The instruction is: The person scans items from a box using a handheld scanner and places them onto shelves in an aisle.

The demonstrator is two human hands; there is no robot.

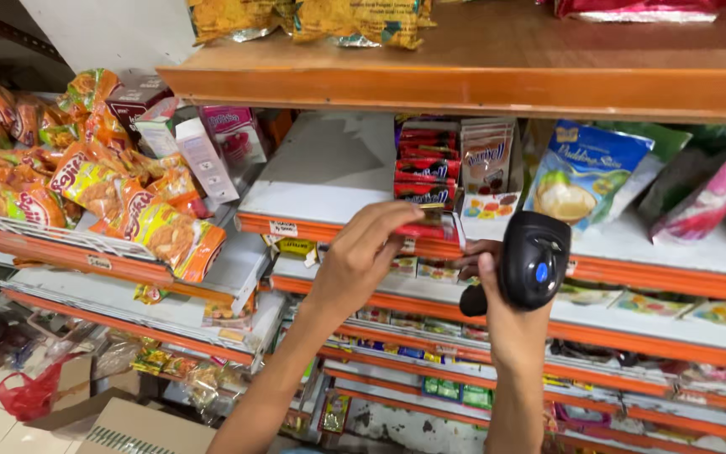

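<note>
— Where the white shelf board with the orange front edge (329, 181) meets its lip, what is held there?

— A slim red rectangular packet (424, 229) is pinched between the thumb and fingers of the left hand (361, 256), at the shelf's near edge, just below a stack of similar red packets (426, 164) standing farther back. The grip is narrow and closed on the packet.

— And the other hand?

— A black handheld barcode scanner with a blue button (533, 267) is grasped by the right hand (497, 290), fingers wrapped around its handle (the fingertips are mostly hidden behind the body). It is held just right of the red packet, close but apart from it.

— What is seen around them?

— A blue and white pouch with a pictured bowl (586, 172) is leaned on the same shelf to the right. Orange and yellow crinkled snack bags (140, 210) are piled on the wire rack to the left, with pink and white cartons (212, 147) behind them. A brown cardboard box (140, 429) and a red plastic bag (31, 395) are seen on the floor, near left.
</note>
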